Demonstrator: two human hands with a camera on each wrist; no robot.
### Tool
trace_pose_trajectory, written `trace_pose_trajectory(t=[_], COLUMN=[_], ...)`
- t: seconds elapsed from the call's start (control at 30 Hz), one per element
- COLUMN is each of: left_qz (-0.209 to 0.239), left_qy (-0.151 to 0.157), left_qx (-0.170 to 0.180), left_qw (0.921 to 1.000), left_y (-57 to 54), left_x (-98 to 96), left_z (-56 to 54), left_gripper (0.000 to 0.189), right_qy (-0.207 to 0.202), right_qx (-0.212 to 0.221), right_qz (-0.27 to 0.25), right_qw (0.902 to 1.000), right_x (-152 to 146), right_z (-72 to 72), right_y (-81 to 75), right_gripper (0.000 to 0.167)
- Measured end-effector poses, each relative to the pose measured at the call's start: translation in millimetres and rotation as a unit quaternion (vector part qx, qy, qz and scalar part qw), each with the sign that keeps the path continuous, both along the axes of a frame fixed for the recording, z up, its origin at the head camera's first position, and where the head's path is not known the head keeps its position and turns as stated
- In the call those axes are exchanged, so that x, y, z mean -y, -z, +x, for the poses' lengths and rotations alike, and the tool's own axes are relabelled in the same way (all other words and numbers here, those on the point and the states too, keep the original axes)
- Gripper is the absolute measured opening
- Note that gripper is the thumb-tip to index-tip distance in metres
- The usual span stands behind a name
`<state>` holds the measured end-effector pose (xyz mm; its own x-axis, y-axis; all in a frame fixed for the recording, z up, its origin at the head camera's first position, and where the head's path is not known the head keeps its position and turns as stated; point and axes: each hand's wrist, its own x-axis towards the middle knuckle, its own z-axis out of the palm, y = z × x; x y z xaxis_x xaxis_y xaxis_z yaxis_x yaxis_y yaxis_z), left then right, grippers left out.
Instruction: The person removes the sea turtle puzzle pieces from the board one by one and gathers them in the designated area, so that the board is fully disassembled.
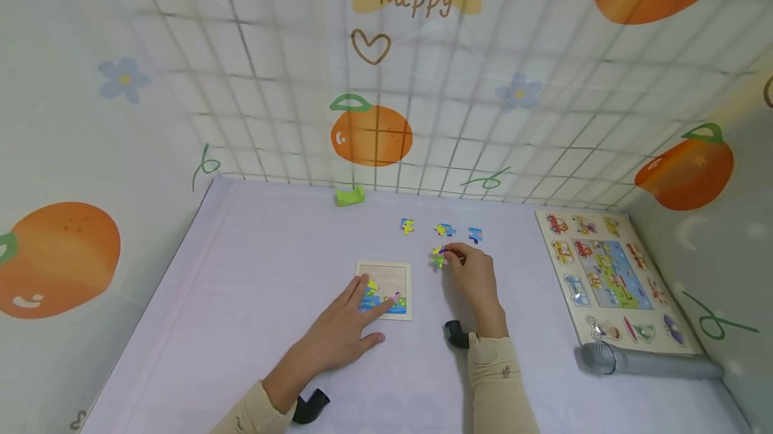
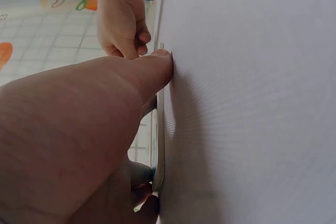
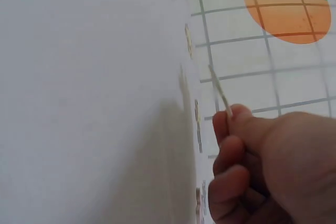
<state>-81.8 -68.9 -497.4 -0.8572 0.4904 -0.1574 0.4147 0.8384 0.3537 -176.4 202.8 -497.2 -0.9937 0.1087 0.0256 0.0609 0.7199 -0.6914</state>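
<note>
A small square jigsaw tray (image 1: pixel 408 290) with a pale rim lies on the table, its lower part filled with colourful pieces and its upper part bare. My left hand (image 1: pixel 341 328) rests on its left and lower side with fingers spread and fairly straight. Right of the tray, my right hand (image 1: pixel 476 280) pinches a yellow-green jigsaw piece (image 1: pixel 438 258) between thumb and finger. The right wrist view shows that piece (image 3: pixel 220 92) edge-on, raised off the table. Beyond it lie three loose items: a yellow-blue piece (image 1: pixel 407 226), more yellow-blue jigsaw (image 1: pixel 445 229) and a blue piece (image 1: pixel 475 235).
A green block-like object (image 1: pixel 350 196) stands near the back grid wall. At the right lies a larger picture puzzle board (image 1: pixel 564 273), with a grey microphone (image 1: pixel 658 361) along its near edge. Black curved fittings (image 1: pixel 311 407) show by both wrists.
</note>
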Motion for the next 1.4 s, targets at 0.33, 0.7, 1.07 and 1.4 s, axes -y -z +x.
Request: trace_pose_trajectory(t=[0.33, 0.7, 1.07, 1.4], left_qz=[0.008, 0.006, 0.011, 0.005], left_qy=[0.004, 0.001, -0.002, 0.002], left_qx=[-0.007, -0.002, -0.003, 0.000], left_qw=[0.9999, 1.0000, 0.9999, 1.0000], left_y=[-0.9, -1.8, -1.7, -1.0], left_x=[0.9, 0.3, 0.8, 0.8], left_z=[0.2, 0.2, 0.1, -0.8], left_gripper=[0.061, 0.062, 0.061, 0.062], right_qy=[0.016, 0.036, 0.046, 0.049], right_qx=[-0.013, -0.001, 0.020, 0.022], right_qz=[0.012, 0.014, 0.029, 0.023], right_qw=[0.9997, 0.9992, 0.9983, 0.9983], right_x=[-3, -2, 0, 0], right_z=[-3.2, -9.6, -11.8, -7.7], right_y=[-3.2, 1.4, 2.3, 0.3], right_gripper=[0.020, 0.022, 0.024, 0.028])
